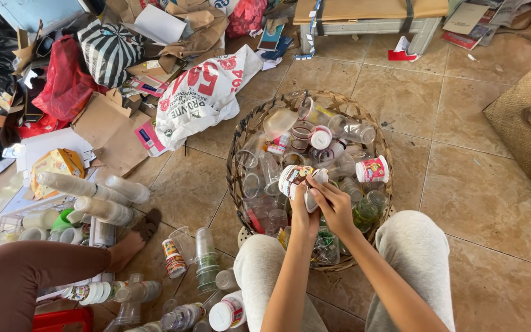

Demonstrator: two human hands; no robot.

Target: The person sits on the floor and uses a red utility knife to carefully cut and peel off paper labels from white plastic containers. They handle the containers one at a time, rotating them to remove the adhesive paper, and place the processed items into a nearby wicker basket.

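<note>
A small plastic cup with a printed label (294,179) is held over a round woven basket (239,152). My left hand (303,215) grips it from below and my right hand (334,206) closes on its top edge, fingers pinching at the lid or label. The basket is full of several clear plastic cups and bottles, among them a white pot with a pink label (372,168). My knees in grey trousers frame the basket's near rim.
Stacks of clear cups (206,255) and bottles lie on the tiled floor at the left. Another person's leg and foot (131,240) rest there. A printed white sack (207,92), cardboard and bags pile up behind. A woven bag (527,123) stands right.
</note>
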